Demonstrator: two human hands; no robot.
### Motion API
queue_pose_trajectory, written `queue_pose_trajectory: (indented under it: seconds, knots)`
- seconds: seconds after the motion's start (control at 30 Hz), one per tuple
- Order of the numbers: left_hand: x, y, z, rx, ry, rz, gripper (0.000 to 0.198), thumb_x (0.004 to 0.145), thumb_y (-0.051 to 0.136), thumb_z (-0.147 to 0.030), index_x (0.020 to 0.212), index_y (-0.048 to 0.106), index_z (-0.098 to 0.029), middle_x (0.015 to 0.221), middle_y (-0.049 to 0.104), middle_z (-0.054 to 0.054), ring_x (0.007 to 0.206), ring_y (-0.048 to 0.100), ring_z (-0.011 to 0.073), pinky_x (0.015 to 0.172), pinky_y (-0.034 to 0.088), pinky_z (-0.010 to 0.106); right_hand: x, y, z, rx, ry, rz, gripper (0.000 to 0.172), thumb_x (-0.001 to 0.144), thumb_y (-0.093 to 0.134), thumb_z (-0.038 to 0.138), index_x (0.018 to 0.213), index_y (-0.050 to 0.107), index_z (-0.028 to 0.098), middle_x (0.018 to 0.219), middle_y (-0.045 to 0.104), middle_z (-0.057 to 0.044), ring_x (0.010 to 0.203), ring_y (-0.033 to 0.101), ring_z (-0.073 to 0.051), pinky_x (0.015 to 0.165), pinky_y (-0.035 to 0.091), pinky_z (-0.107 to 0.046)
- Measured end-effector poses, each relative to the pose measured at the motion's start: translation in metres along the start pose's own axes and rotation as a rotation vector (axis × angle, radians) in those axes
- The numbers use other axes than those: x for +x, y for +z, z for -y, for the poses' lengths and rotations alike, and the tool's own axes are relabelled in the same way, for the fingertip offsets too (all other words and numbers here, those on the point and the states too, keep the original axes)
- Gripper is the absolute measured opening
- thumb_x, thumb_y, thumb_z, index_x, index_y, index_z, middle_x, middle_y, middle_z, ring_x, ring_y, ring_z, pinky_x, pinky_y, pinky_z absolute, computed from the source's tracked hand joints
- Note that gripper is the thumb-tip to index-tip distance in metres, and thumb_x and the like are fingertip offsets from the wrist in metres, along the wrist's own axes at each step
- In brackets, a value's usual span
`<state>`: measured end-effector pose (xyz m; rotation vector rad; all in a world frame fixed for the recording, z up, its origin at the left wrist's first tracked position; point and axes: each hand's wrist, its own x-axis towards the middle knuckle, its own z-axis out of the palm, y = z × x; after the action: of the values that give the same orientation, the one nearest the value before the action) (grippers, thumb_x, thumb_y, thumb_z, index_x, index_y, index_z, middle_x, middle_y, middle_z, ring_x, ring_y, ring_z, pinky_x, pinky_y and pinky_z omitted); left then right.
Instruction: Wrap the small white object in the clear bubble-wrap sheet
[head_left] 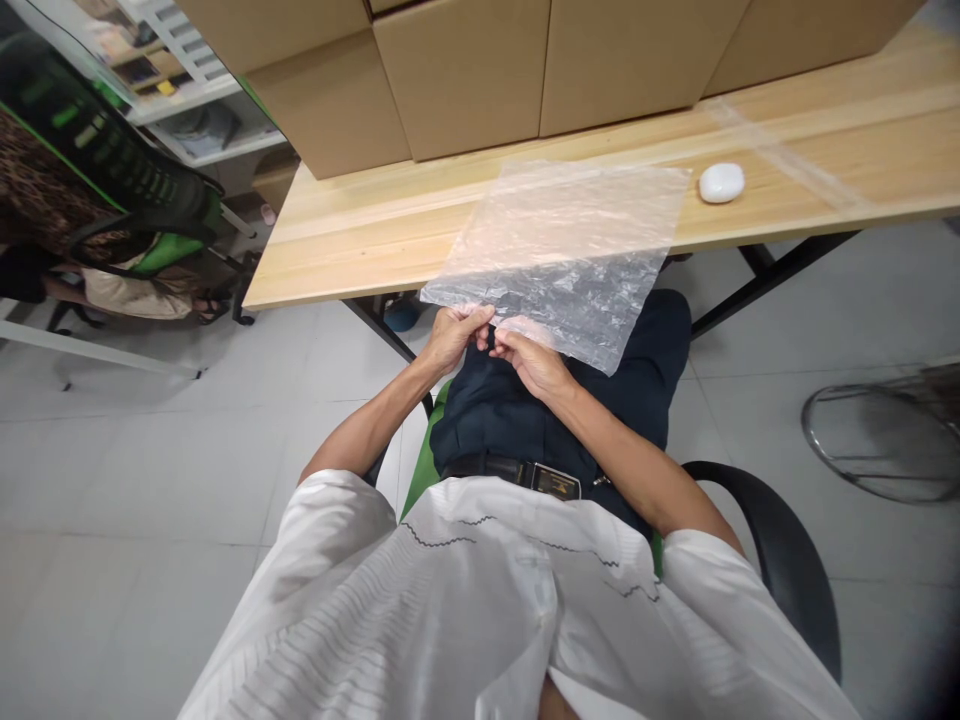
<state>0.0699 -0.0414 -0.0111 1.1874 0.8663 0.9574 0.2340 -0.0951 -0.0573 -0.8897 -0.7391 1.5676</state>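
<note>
A clear plastic bag [570,240] lies half on the wooden table [360,240] and half hanging over my lap. My left hand [454,335] pinches the bag's near edge, fingers closed on it. Right beside it, my right hand [532,362] also grips that near edge with closed fingers. Both hands meet over my dark trousers, just below the table's front edge. A small white rounded case [721,182] rests on the table to the right of the bag.
Several cardboard boxes [465,70] stand along the table's back. A black and green chair [127,180] and a shelf are at the left. A wire basket [885,430] sits on the grey tiled floor at the right. My chair's black armrest [787,560] curves at my right.
</note>
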Motion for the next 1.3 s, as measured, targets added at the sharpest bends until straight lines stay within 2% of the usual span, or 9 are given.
queue_pose_trajectory:
  seconds: [0.13, 0.3, 0.6, 0.67, 0.83, 1.03, 1.3]
  knots:
    - [0.001, -0.003, 0.003, -0.013, 0.001, 0.014, 0.074, 0.071, 0.114, -0.078, 0.064, 0.072, -0.017, 0.061, 0.068, 0.0, 0.05, 0.061, 0.009, 0.053, 0.05, 0.024, -0.002, -0.002, 0.002, 0.003, 0.017, 0.034, 0.053, 0.068, 0.111, 0.063, 0.08, 0.075, 0.026, 0.084, 0.069, 0.0, 0.084, 0.064, -0.018, 0.088, 0.065, -0.035]
    - [0.002, -0.001, 0.001, -0.001, -0.02, -0.039, 0.073, 0.073, 0.113, -0.076, 0.066, 0.069, -0.018, 0.059, 0.068, -0.001, 0.049, 0.06, 0.0092, 0.053, 0.05, 0.025, -0.005, -0.002, 0.004, 0.007, 0.022, 0.069, 0.046, 0.07, 0.107, 0.054, 0.076, 0.073, 0.025, 0.083, 0.067, 0.002, 0.08, 0.06, -0.015, 0.088, 0.067, -0.033]
    - [0.002, 0.001, -0.003, -0.006, -0.043, -0.069, 0.065, 0.083, 0.111, -0.067, 0.071, 0.071, -0.018, 0.06, 0.069, -0.002, 0.049, 0.063, 0.0096, 0.055, 0.052, 0.025, -0.007, -0.008, 0.007, -0.015, 0.042, 0.081, 0.042, 0.07, 0.102, 0.05, 0.078, 0.069, 0.025, 0.083, 0.06, 0.003, 0.078, 0.054, -0.014, 0.086, 0.066, -0.033]
    - [0.003, -0.001, -0.002, -0.018, -0.039, -0.071, 0.067, 0.081, 0.112, -0.069, 0.07, 0.07, -0.018, 0.061, 0.071, -0.001, 0.05, 0.064, 0.0096, 0.055, 0.053, 0.025, -0.008, -0.008, 0.008, -0.027, 0.039, 0.087, 0.042, 0.07, 0.1, 0.051, 0.077, 0.068, 0.025, 0.082, 0.057, 0.004, 0.077, 0.052, -0.014, 0.084, 0.065, -0.032]
    - [0.005, -0.003, 0.002, -0.05, -0.018, -0.057, 0.073, 0.065, 0.116, -0.078, 0.072, 0.075, -0.017, 0.061, 0.072, -0.002, 0.049, 0.065, 0.0102, 0.053, 0.056, 0.024, -0.012, -0.016, 0.01, -0.079, 0.043, 0.082, 0.042, 0.072, 0.099, 0.052, 0.074, 0.066, 0.025, 0.078, 0.054, 0.003, 0.077, 0.051, -0.015, 0.085, 0.063, -0.033]
    - [0.006, -0.002, 0.003, -0.047, -0.028, -0.054, 0.071, 0.066, 0.116, -0.077, 0.077, 0.081, -0.016, 0.059, 0.071, -0.002, 0.049, 0.065, 0.0106, 0.053, 0.056, 0.024, -0.012, -0.034, 0.01, -0.093, 0.031, 0.069, 0.036, 0.075, 0.099, 0.048, 0.077, 0.071, 0.025, 0.084, 0.059, 0.002, 0.08, 0.054, -0.016, 0.09, 0.065, -0.035]
    - [0.008, -0.003, 0.003, -0.05, -0.01, -0.083, 0.072, 0.068, 0.116, -0.076, 0.072, 0.075, -0.017, 0.061, 0.072, 0.0, 0.048, 0.064, 0.01, 0.051, 0.054, 0.024, -0.01, -0.04, 0.011, -0.127, 0.01, 0.098, 0.032, 0.078, 0.095, 0.045, 0.076, 0.07, 0.025, 0.084, 0.059, 0.003, 0.079, 0.054, -0.015, 0.091, 0.065, -0.035]
